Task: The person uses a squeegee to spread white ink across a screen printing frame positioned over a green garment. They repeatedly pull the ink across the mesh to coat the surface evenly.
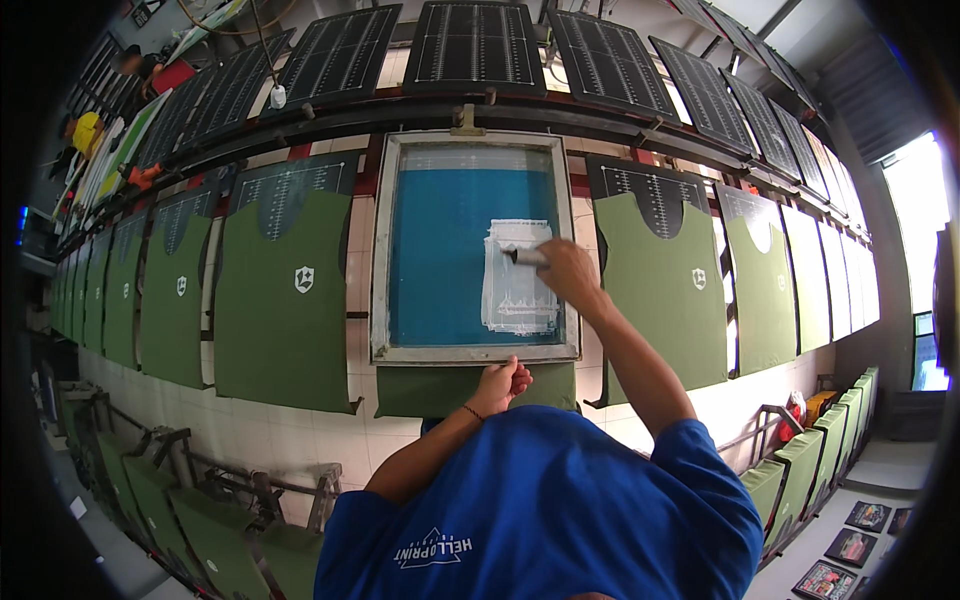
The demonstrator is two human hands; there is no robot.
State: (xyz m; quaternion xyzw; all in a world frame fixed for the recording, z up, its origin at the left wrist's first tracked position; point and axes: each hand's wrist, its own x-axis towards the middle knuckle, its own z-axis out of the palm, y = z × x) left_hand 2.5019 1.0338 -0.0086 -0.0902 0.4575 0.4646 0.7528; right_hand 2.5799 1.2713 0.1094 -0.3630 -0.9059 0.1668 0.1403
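A screen printing frame (381, 250) with blue mesh lies before me over a green shirt (410, 390), whose lower end shows below it. My right hand (572, 272) grips a squeegee (527, 257) on the right half of the mesh. White ink (510, 290) is spread in a rough rectangle under and around the squeegee. My left hand (500, 387) is at the frame's near edge, its fingers curled and a fingertip against the rim; how firmly it grips cannot be seen.
Green shirts with white shield prints lie on boards to the left (285, 310) and right (665, 300). Behind a dark rail stand bare black boards (475, 50). More shirt-covered boards (800, 465) line up behind me. A person (145, 65) is at the far left.
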